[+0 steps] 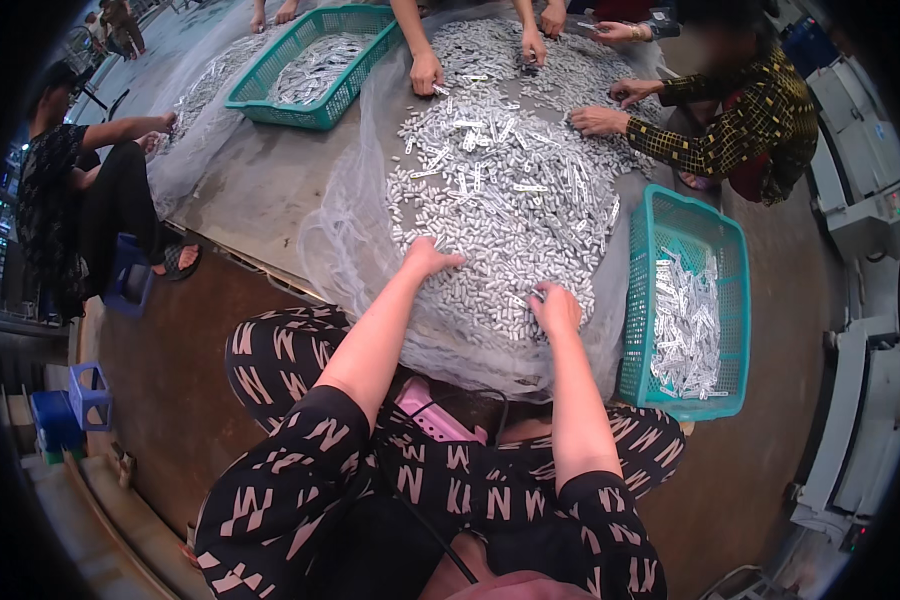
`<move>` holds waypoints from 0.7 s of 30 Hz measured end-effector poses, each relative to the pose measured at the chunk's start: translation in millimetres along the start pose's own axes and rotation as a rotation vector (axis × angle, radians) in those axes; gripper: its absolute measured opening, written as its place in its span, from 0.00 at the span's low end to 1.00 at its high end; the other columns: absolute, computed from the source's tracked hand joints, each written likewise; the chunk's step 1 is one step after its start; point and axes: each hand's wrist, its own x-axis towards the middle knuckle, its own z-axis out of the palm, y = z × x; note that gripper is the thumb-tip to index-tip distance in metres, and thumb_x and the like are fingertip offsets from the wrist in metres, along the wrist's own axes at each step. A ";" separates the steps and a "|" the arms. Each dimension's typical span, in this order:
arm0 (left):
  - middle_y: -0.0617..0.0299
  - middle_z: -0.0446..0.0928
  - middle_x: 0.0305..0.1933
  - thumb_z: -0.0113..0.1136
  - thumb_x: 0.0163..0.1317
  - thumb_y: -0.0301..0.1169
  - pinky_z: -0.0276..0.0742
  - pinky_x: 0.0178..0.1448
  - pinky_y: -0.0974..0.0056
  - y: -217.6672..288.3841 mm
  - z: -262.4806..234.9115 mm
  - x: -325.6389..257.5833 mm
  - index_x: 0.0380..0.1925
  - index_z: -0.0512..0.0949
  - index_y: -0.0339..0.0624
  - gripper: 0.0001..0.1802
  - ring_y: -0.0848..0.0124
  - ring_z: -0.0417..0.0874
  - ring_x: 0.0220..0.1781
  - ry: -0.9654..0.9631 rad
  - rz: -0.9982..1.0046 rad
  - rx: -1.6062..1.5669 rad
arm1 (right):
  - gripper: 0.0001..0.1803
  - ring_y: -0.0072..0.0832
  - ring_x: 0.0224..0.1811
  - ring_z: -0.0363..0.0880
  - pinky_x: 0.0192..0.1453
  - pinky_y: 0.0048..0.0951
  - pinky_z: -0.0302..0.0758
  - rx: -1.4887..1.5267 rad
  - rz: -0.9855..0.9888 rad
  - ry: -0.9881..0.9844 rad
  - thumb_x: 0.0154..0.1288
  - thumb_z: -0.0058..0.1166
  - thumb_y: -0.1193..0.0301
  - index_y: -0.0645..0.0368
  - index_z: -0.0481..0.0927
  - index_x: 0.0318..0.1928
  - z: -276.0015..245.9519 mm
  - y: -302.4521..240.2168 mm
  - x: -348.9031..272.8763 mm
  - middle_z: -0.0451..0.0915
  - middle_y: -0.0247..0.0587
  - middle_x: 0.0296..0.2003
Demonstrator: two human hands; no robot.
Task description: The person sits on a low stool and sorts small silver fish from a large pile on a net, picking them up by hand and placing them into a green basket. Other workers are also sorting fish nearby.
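Note:
A broad pile of small silver metal pieces (490,245) lies in front of me, mixing short cylinders with long flat strips that have holes. My left hand (430,258) rests at the pile's near left side, fingers curled down and thumb pointing right; whatever they hold is too small to make out. At the near right part of the pile, my right hand (557,307) has thumb and fingers drawn together over the pieces, and its grip is also unclear. Beside the pile on the right stands a green plastic basket (738,300) with many of the flat strips in it.
White netting (340,235) lies under and around the pile on a low grey table (270,180). Another green basket (315,118) holds strips at the far left. Co-workers' hands (600,122) reach into the far side. A person in black (55,190) sits left. Machines (870,190) line the right.

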 end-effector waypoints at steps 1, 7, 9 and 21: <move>0.48 0.77 0.45 0.74 0.30 0.41 0.73 0.51 0.64 -1.1 -3.0 4.8 0.46 0.73 0.31 0.40 0.59 0.78 0.47 -0.108 -0.004 0.017 | 0.16 0.41 0.38 0.79 0.42 0.38 0.74 0.012 -0.034 -0.028 0.47 0.62 0.61 0.48 0.80 0.40 3.4 3.2 0.5 0.81 0.46 0.33; 0.49 0.77 0.44 0.73 0.34 0.41 0.72 0.52 0.61 7.3 -1.6 -11.5 0.45 0.75 0.35 0.35 0.58 0.78 0.48 0.010 0.005 0.352 | 0.15 0.40 0.36 0.79 0.40 0.38 0.74 -0.174 -0.120 -0.051 0.45 0.61 0.64 0.51 0.80 0.37 25.6 -1.9 4.7 0.80 0.45 0.31; 0.49 0.77 0.44 0.72 0.35 0.42 0.72 0.52 0.61 28.6 -10.8 -26.5 0.45 0.76 0.38 0.34 0.58 0.78 0.48 -0.086 0.059 0.501 | 0.13 0.41 0.36 0.79 0.39 0.38 0.74 -0.233 -0.130 -0.046 0.46 0.59 0.66 0.52 0.80 0.36 29.3 -2.7 4.8 0.80 0.46 0.31; 0.56 0.79 0.38 0.60 0.55 0.43 0.72 0.45 0.60 25.0 10.6 -8.5 0.47 0.74 0.36 0.25 0.67 0.77 0.38 -0.128 0.072 -0.331 | 0.13 0.43 0.37 0.79 0.40 0.40 0.74 -0.097 0.115 0.057 0.47 0.59 0.65 0.56 0.79 0.34 19.8 -14.3 -16.5 0.80 0.48 0.31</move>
